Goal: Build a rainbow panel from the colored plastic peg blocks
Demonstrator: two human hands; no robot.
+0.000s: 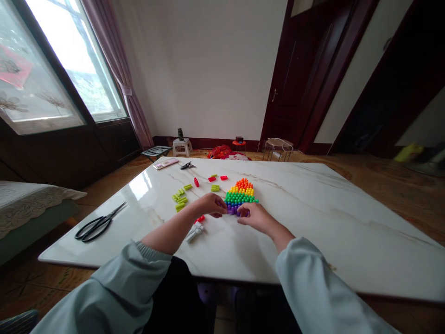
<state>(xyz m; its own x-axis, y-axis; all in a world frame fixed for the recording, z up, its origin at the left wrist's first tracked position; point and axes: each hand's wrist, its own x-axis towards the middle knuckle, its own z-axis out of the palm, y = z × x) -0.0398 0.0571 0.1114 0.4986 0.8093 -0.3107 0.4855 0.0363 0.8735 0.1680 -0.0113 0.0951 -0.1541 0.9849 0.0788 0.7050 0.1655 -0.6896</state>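
A flat piece of rainbow beadwork (pixel 239 197) lies on the marble-look table, with rows of orange, yellow, green, blue and purple beads. My left hand (pixel 212 205) is at its lower left corner, fingers bent together by the purple beads. On the lower right side, my right hand (pixel 251 215) has its thumb and fingers curled close to the purple row. Whatever is between the fingertips of either hand is too small to make out. Beside my left wrist lie white tube-like pieces (pixel 195 230) and a few red pieces (pixel 199 219).
Yellow-green pieces (pixel 180 199) and red pieces (pixel 196 182) are scattered left of the beadwork. Black-handled scissors (pixel 99 225) rest near the table's left edge. Pliers (pixel 187 165) and a pink phone (pixel 166 163) lie at the far left. A white stool (pixel 182 147) stands beyond the table.
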